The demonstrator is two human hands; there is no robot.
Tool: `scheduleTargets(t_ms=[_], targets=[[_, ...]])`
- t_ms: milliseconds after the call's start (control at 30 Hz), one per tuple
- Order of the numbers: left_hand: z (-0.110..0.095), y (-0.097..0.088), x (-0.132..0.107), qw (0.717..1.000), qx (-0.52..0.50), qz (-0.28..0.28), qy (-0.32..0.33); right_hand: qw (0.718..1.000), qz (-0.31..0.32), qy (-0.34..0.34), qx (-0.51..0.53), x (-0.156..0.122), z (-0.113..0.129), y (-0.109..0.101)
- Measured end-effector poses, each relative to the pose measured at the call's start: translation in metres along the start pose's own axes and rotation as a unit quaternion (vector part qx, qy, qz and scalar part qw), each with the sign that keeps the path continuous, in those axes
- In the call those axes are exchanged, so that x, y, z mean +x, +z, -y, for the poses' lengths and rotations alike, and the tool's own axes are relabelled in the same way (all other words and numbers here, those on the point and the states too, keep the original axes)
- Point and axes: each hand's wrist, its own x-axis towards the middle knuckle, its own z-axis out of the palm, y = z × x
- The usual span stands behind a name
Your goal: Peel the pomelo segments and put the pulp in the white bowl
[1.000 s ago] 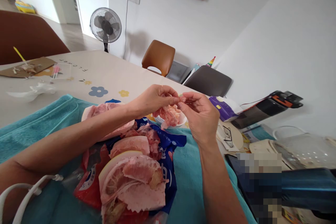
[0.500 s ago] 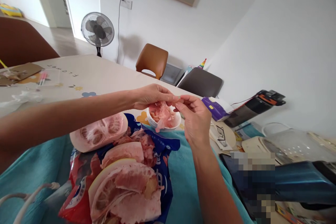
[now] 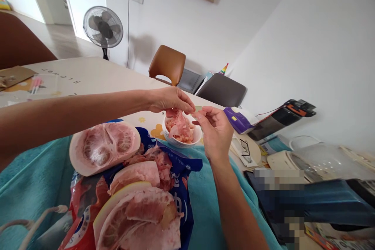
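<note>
My left hand (image 3: 171, 99) is closed in a pinch above a white bowl (image 3: 178, 143), with thin pink pomelo membrane (image 3: 181, 125) hanging from its fingers. Close to its fingertips, my right hand (image 3: 217, 133) also pinches, around a tiny bit too small to make out. Peeled pink flesh fills the bowl, partly behind the membrane. Nearer me, a hollowed pomelo rind (image 3: 104, 146) stands on its edge. A thick pomelo piece (image 3: 136, 177) and another rind with membrane (image 3: 140, 218) lie on a blue and red plastic bag (image 3: 187, 191).
A teal cloth (image 3: 205, 195) lies under the bag. To the right are a purple tissue pack (image 3: 238, 120), eyeglasses (image 3: 245, 152), a black bottle (image 3: 275, 121) and a blue bottle (image 3: 328, 203). A pale cable (image 3: 43, 218) runs at the lower left. Chairs and a fan (image 3: 104, 27) stand beyond the table.
My fingertips have drawn slightly apart, the left hand shifting a little up and left. The membrane hangs higher over the bowl. The whole view has shifted slightly.
</note>
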Motion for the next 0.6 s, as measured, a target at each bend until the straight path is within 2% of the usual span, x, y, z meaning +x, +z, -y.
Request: scheduleTargets(t_ms=[167,333,500,600], targets=[[0.004,-0.001,-0.001,1.0,-0.005,0.013,-0.003,0.996,-0.013,0.062,0.066,0.0,0.005,0.004],[0.011,0.001,-0.002,0.998,-0.064,0.014,0.001,0.987,-0.023,0.104,0.118,0.002,0.011,0.006],[0.018,0.004,-0.004,0.991,-0.129,-0.03,-0.015,0.983,-0.042,0.119,0.133,0.006,0.008,0.0],[0.02,0.002,-0.006,0.99,-0.141,-0.023,-0.022,0.979,-0.025,0.134,0.151,0.009,0.007,-0.003]])
